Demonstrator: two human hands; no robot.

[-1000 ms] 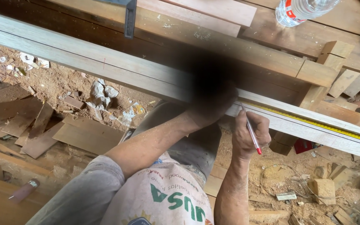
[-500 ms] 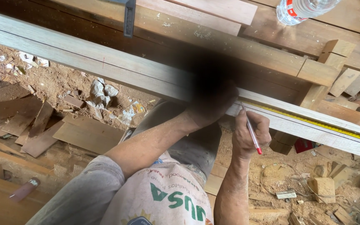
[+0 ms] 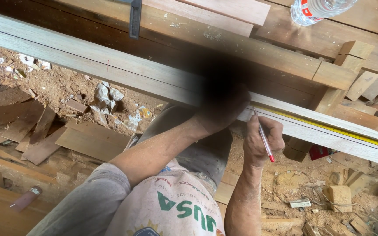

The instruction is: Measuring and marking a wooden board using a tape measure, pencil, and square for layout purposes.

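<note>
The right hand [image 3: 261, 142] has its fingers [image 3: 273, 131] closed around a red pen [image 3: 263, 137], whose tip points toward 11 o'clock and touches the pale plank [image 3: 110, 72]. At 3 o'clock from that tip, a yellow tape measure [image 3: 329, 128] lies along the plank. The left hand [image 3: 217, 116] rests on the plank at 10 o'clock of the pen, its fingers blurred, so their state cannot be told.

Clear plastic bottle [image 3: 318, 9] lies on workbench [image 3: 224, 39], top right. Short wood blocks [image 3: 355, 65] stacked beside bench end. Offcut planks [image 3: 44, 131], crumpled paper [image 3: 106, 98] scattered over sawdust floor [image 3: 62, 87], lower left. Metal square [image 3: 134, 17] rests at top.
</note>
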